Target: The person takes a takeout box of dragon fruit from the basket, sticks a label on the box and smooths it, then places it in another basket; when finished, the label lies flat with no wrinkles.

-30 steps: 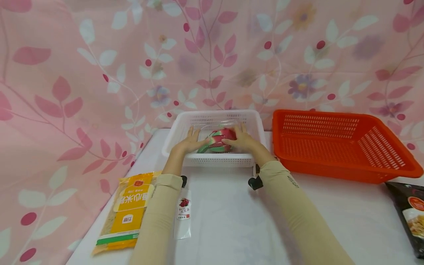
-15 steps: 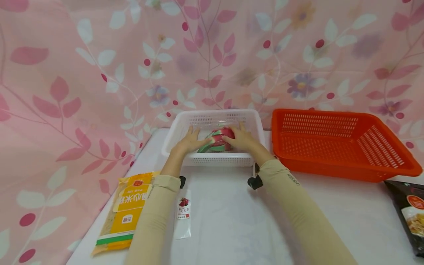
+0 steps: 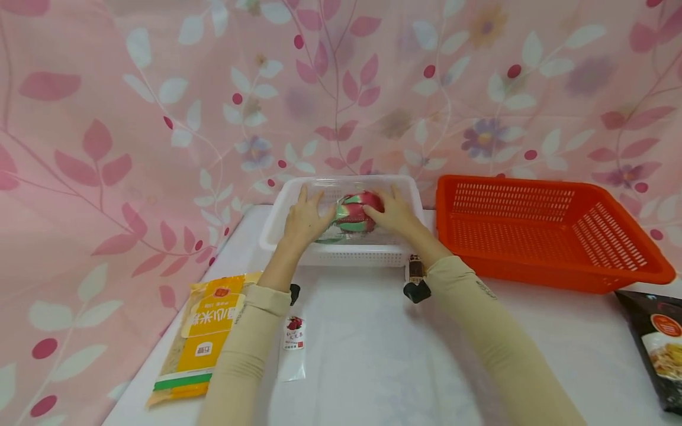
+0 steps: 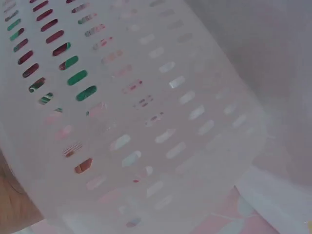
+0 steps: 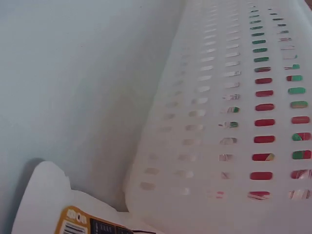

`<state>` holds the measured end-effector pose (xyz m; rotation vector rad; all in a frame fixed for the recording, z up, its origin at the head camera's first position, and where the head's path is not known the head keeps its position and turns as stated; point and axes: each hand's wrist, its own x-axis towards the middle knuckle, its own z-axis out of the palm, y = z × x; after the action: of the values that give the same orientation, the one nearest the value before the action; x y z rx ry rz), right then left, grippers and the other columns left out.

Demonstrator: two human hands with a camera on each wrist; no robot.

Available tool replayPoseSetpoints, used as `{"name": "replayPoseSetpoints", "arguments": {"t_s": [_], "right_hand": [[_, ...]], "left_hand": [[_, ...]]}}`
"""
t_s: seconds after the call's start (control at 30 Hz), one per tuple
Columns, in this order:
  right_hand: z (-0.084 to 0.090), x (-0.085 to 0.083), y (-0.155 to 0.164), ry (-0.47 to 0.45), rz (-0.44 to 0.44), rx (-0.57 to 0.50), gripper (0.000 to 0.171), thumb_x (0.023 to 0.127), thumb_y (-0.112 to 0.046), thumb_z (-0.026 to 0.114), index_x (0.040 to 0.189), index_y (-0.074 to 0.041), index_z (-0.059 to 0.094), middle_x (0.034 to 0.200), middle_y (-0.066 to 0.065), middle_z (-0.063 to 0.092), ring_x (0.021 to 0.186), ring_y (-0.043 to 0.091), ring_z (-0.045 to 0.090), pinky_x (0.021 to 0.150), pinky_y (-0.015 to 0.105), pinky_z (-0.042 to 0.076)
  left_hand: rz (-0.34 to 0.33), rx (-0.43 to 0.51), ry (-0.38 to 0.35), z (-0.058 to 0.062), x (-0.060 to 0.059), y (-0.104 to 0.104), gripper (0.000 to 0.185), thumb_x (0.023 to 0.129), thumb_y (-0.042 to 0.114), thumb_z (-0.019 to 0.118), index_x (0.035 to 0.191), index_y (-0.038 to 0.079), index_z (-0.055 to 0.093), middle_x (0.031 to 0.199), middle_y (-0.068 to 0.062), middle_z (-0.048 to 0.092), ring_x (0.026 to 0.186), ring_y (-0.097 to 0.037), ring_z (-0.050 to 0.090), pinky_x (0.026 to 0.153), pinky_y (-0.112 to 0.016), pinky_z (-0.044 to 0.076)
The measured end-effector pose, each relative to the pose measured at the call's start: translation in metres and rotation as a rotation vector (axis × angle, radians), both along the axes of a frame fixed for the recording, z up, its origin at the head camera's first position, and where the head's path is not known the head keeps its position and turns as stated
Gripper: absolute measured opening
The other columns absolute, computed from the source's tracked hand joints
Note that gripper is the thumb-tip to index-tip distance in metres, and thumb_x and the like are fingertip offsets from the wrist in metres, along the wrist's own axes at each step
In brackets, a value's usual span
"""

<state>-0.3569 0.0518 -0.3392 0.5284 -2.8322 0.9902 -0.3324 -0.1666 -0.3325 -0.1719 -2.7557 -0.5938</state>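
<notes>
Red, green and white round packet in clear plastic, held over the white slotted plastic basket, about level with its rim. Gripped from both sides: left hand against its left side with fingers fairly straight and spread, right hand against its right side with fingers curved round it. Seen through the basket wall slots in both wrist views only as red and green patches. Placed just right of the white basket, an orange slotted plastic basket. Lying on the white table, a yellow rice bag, a small clear sachet with red picture and a black food packet.
</notes>
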Motion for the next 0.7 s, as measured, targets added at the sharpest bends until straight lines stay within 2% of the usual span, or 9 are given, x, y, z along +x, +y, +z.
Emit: {"name": "replayPoseSetpoints", "arguments": {"t_s": [0.23, 0.47, 0.7], "right_hand": [[0.017, 0.010, 0.012, 0.049, 0.003, 0.032, 0.060, 0.089, -0.047, 0.049, 0.141, -0.020, 0.034, 0.149, 0.024, 0.007, 0.130, 0.046, 0.021, 0.096, 0.063, 0.027], [0.036, 0.027, 0.035, 0.079, 0.004, 0.004, 0.063, 0.089, -0.043, 0.051, 0.142, -0.014, 0.033, 0.151, 0.017, 0.008, 0.133, 0.043, 0.017, 0.096, 0.064, 0.024], [0.047, 0.047, 0.049, 0.115, 0.030, -0.027, 0.063, 0.089, -0.041, 0.053, 0.143, -0.014, 0.032, 0.152, 0.016, 0.008, 0.132, 0.046, 0.017, 0.098, 0.065, 0.020]], "left_hand": [[-0.018, 0.019, 0.007, 0.014, 0.015, 0.005, 0.061, 0.086, 0.051, 0.042, 0.138, 0.018, 0.042, 0.150, -0.016, 0.014, 0.106, -0.049, 0.047, 0.083, -0.056, 0.043], [-0.088, 0.052, 0.100, 0.024, 0.034, 0.017, 0.060, 0.088, 0.053, 0.042, 0.136, 0.017, 0.045, 0.151, -0.014, 0.013, 0.107, -0.049, 0.047, 0.081, -0.053, 0.046], [-0.104, 0.054, 0.200, 0.035, 0.052, 0.025, 0.057, 0.087, 0.050, 0.045, 0.135, 0.018, 0.048, 0.150, -0.013, 0.017, 0.104, -0.046, 0.049, 0.076, -0.051, 0.048]]}}
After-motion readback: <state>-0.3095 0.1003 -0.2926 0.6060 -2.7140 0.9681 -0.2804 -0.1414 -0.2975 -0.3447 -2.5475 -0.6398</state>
